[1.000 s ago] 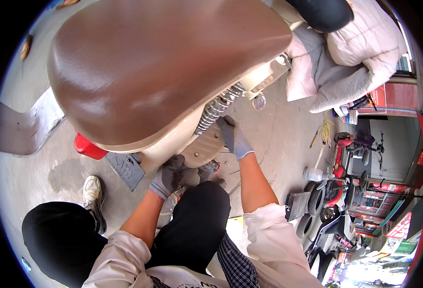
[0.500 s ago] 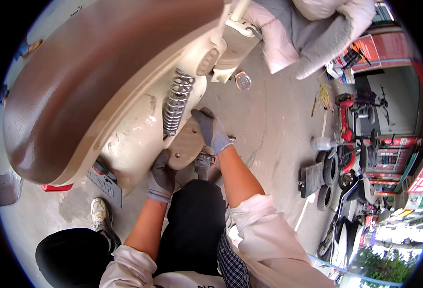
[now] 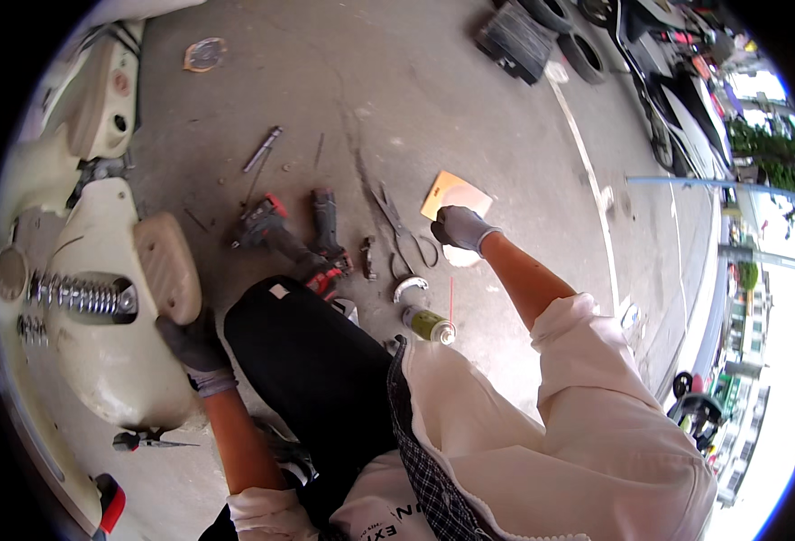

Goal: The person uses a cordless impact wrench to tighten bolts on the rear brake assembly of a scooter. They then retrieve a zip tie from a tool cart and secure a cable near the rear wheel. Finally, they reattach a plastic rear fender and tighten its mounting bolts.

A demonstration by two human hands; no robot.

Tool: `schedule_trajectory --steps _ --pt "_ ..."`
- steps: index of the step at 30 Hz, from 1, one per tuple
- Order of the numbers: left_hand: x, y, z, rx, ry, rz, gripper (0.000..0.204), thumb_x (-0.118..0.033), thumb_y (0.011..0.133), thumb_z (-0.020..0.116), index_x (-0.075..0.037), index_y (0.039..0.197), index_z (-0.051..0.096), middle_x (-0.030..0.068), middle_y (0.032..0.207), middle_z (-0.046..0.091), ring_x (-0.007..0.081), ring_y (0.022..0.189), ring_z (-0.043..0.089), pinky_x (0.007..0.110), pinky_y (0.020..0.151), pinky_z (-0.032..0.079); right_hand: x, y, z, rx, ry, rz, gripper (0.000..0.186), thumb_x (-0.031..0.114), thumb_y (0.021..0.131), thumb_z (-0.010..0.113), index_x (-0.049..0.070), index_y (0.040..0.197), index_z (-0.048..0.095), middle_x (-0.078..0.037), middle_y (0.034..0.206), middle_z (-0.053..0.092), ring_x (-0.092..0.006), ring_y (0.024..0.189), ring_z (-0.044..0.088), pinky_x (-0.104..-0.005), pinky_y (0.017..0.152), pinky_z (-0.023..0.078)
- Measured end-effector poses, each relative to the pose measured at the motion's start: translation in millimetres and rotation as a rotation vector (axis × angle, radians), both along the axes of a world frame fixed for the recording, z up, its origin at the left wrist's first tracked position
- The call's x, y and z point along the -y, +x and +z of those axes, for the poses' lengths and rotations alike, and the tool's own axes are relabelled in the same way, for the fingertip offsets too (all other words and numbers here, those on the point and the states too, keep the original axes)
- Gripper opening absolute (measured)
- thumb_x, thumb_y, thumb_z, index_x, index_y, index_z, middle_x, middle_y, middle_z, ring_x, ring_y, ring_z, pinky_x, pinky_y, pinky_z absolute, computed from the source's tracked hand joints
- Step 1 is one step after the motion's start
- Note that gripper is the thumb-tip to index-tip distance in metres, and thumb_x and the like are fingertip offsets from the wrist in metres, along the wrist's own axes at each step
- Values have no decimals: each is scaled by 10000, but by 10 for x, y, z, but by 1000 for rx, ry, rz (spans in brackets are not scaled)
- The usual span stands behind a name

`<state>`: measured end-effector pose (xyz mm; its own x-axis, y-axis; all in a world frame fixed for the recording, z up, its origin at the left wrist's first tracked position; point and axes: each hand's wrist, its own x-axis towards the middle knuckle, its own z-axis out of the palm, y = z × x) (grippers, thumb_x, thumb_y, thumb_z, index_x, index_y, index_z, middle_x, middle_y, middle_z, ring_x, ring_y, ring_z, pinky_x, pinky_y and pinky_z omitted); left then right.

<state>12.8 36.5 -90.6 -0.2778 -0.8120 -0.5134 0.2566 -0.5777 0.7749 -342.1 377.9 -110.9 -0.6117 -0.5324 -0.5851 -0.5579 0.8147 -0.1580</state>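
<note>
My left hand point(image 3: 194, 343), in a dark grey glove, rests against the cream side panel point(image 3: 118, 361) of a scooter, just below a tan oval cover point(image 3: 167, 266). My right hand point(image 3: 459, 227), also gloved, reaches out over the concrete floor and hovers at a yellow card point(image 3: 456, 191); its fingers are curled and I cannot see anything in them. Scissors point(image 3: 404, 236) lie just left of that hand. A chrome coil spring point(image 3: 77, 293) shows in the scooter's body.
Two red-and-black power drills point(image 3: 294, 234) lie on the floor by my black-trousered knee point(image 3: 312, 352). A green spray can point(image 3: 427, 323), a metal rod point(image 3: 262, 149) and pliers point(image 3: 145, 440) lie about. Tyres point(image 3: 578, 45) and parked scooters stand at the far right.
My view has swung right, away from the scooter. My right hand left the scooter's panel and moved out to the floor by the yellow card. My left hand stays on the scooter.
</note>
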Motion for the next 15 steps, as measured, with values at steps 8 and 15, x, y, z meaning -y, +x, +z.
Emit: schedule_trajectory --steps 8,15 --pt "198 240 -61 -317 151 -228 649 -489 961 415 4 1383 400 160 1380 449 280 1256 435 393 1067 352 -1246 843 -53 577 42 -366 487 153 818 612 112 1290 501 -196 1035 623 -309 716 625 -391 646 501" --pt "281 274 -248 -231 140 -191 831 -718 841 463 -40 1321 487 154 1258 537 305 1171 495 424 1044 376 -961 1889 8 267 -290 -265 926 319 620 814 204 1427 375 -155 1408 430 -392 1288 421 -454 1035 405"
